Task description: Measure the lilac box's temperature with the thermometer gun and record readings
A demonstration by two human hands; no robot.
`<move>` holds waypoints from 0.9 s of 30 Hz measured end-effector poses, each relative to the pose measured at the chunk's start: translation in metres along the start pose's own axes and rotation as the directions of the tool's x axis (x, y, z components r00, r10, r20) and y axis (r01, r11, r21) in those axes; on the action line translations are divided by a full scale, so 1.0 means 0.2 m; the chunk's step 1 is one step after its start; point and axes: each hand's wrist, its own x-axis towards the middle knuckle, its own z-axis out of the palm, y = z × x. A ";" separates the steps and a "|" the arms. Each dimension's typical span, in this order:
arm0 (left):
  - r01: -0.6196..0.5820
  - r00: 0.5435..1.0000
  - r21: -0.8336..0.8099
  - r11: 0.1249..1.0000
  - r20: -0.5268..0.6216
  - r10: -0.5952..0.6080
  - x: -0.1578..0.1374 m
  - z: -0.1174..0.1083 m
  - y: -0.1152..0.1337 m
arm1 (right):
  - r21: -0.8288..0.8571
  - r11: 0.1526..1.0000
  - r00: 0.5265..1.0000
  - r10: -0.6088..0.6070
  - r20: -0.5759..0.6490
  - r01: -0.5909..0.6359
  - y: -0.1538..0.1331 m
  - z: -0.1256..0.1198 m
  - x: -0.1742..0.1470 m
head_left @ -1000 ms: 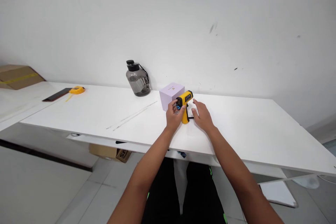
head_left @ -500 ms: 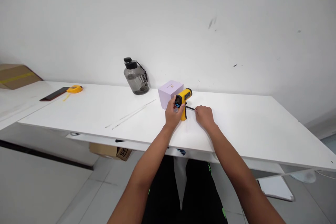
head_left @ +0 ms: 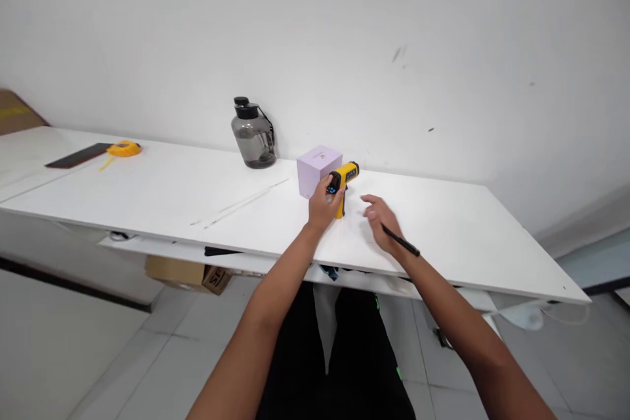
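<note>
My left hand (head_left: 322,207) is closed around the back of a yellow and black infrared thermometer gun (head_left: 348,174), thumb near its blue buttons. The gun stands upright on the table, its handle pointing down. Just behind it is a lilac box (head_left: 310,174), partly covered by the gun and my fingers. To the right of the gun, my right hand (head_left: 382,220) is raised a little and slightly blurred. A slim black pen (head_left: 401,241) is held in it and points back over my wrist. The right fingertips are apart from the gun.
A grey water jug (head_left: 253,138) stands by the wall, left of the box. Farther left lie a yellow tape measure (head_left: 124,148) and a dark flat strip (head_left: 79,155) on the white table (head_left: 162,197). Under the tabletop is a cardboard box (head_left: 174,272).
My right hand has drawn the pen away from the gun and turned it back towards my wrist. My left hand still holds the gun. The camera view has shifted slightly.
</note>
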 end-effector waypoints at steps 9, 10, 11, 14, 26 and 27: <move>0.025 1.000 -0.020 0.999 0.005 -0.025 0.00 -0.01 0.01 | 0.059 0.888 0.882 0.442 0.162 -0.456 0.07 0.18 -0.05; 0.033 0.999 -0.024 0.999 0.006 -0.032 0.00 -0.01 0.01 | 0.064 0.885 0.879 0.446 0.171 -0.462 0.07 0.18 -0.05; 0.036 0.999 -0.028 0.999 0.008 -0.036 0.00 -0.01 0.01 | 0.073 0.879 0.874 0.455 0.173 -0.472 0.07 0.18 -0.04; 0.033 0.999 -0.030 0.999 0.012 -0.033 -0.01 0.00 0.01 | 0.101 0.856 0.857 0.487 0.168 -0.506 0.07 0.18 -0.04; 0.038 0.996 -0.079 0.996 0.082 -0.032 -0.01 0.00 0.04 | 0.045 0.855 0.843 0.499 0.201 -0.517 0.07 0.21 -0.03; 0.042 0.996 -0.082 0.996 0.084 -0.035 -0.01 0.00 0.05 | 0.045 0.855 0.843 0.500 0.199 -0.517 0.07 0.21 -0.03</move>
